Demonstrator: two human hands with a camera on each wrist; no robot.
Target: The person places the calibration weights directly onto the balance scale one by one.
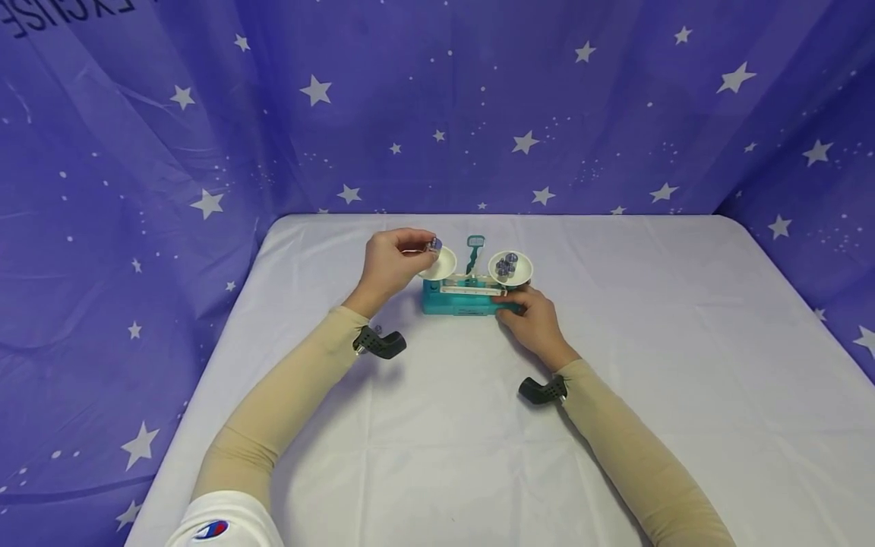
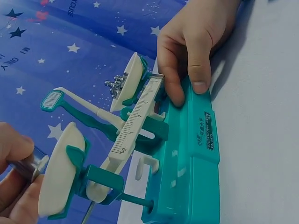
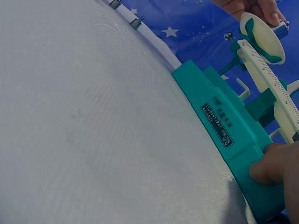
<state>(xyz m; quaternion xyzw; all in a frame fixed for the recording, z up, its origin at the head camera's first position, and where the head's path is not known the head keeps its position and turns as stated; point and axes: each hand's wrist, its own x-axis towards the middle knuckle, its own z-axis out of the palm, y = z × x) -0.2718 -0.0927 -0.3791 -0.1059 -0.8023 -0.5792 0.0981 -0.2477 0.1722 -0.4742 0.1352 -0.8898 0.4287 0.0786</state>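
Note:
A teal tray balance (image 1: pixel 459 305) stands on the white table. My left hand (image 1: pixel 391 266) pinches a shiny cylindrical metal weight (image 1: pixel 434 245) at the left pan (image 1: pixel 444 264). In the right wrist view, that weight (image 3: pixel 281 30) is beside the pan's rim; whether it touches the pan I cannot tell. Several metal weights (image 1: pixel 506 266) sit in the right pan (image 1: pixel 525 270). With thumb and fingers, my right hand (image 1: pixel 536 323) grips the right end of the base (image 2: pixel 187 154). The ruled beam (image 2: pixel 135 122) runs between the pans.
A teal pointer piece with a white scale window (image 1: pixel 475 241) rises behind the beam. Purple star-printed cloth (image 1: pixel 478 114) hangs behind the table (image 1: pixel 437 456). Binder clips (image 3: pixel 136 22) hold the tablecloth at an edge. Dark wrist cameras (image 1: pixel 386 346) jut inward from both sleeves.

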